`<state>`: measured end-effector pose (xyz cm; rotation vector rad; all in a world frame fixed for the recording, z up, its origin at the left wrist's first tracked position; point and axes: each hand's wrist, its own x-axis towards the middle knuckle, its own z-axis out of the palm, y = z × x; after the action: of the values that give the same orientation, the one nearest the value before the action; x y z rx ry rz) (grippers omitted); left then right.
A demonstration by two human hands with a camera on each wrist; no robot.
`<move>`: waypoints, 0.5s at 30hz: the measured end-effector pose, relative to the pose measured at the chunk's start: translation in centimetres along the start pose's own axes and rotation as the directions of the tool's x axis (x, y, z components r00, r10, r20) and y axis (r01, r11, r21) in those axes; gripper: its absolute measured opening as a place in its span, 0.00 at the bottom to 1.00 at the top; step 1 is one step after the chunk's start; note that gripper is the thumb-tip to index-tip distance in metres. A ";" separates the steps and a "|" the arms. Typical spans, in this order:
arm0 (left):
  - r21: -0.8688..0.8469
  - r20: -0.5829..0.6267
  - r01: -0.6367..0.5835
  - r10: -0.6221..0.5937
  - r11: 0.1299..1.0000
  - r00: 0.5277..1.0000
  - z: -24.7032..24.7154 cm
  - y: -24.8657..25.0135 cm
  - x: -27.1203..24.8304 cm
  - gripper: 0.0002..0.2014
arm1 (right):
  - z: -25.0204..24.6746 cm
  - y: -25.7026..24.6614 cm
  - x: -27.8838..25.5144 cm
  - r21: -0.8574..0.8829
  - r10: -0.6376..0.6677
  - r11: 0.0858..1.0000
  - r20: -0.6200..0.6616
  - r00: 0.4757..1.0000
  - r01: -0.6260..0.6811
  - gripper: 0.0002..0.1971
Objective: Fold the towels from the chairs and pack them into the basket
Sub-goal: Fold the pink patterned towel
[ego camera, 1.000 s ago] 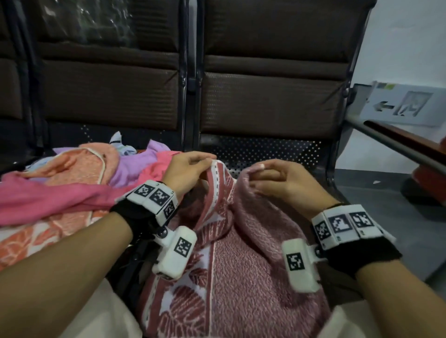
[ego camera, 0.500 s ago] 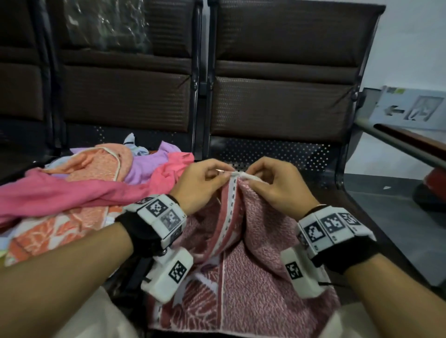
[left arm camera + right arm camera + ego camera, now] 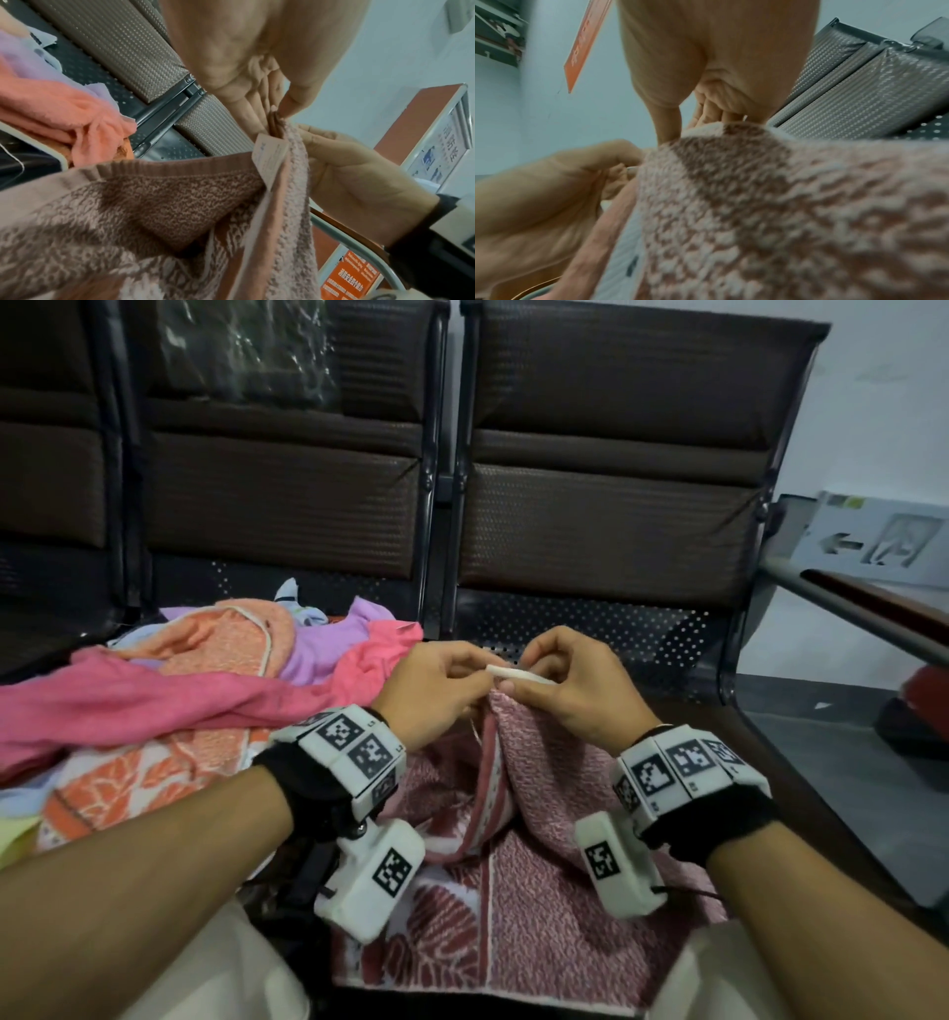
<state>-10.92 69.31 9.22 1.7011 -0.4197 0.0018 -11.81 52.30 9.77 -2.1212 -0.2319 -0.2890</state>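
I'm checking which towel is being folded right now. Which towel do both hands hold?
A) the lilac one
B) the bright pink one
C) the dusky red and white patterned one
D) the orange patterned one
C: the left hand and the right hand both pinch the top edge of the dusky red and white towel hanging over the lap, while the pile of other towels lies untouched on the chair seat to the left.

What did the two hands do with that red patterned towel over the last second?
The left hand and right hand moved together, bringing the edges of the red patterned towel to meet; both now pinch it by its white label, lifted slightly. Neither let go. The heap of pink, orange and purple towels on the chair seat lies as before.
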 end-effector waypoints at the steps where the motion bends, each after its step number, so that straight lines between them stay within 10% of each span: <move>1: 0.065 -0.041 -0.019 0.022 0.998 0.999 -0.3 -0.1 0.1 0.12 | -0.3 0.0 -0.1 -0.043 0.000 0.999 0.015 1.000 0.001 0.14; 6: 0.125 -0.223 -0.042 0.069 0.991 0.972 -1.9 -0.2 0.6 0.13 | -3.0 0.7 -1.1 -0.654 0.039 0.747 0.215 0.976 0.114 0.15; 11: 0.165 -0.160 -0.038 0.064 0.986 0.985 -1.3 0.3 0.5 0.16 | -3.2 -0.4 -1.7 -0.542 0.013 0.840 0.086 0.996 0.036 0.27; 15: 0.152 -0.185 -0.005 0.034 0.988 0.982 -0.8 1.5 0.3 0.16 | -2.8 -1.7 -2.3 -0.641 -0.088 0.755 0.109 0.990 0.137 0.13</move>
<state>-10.91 69.83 10.90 1.8271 -0.3012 0.2114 -14.79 50.70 11.93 -2.8222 -0.3398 -0.4078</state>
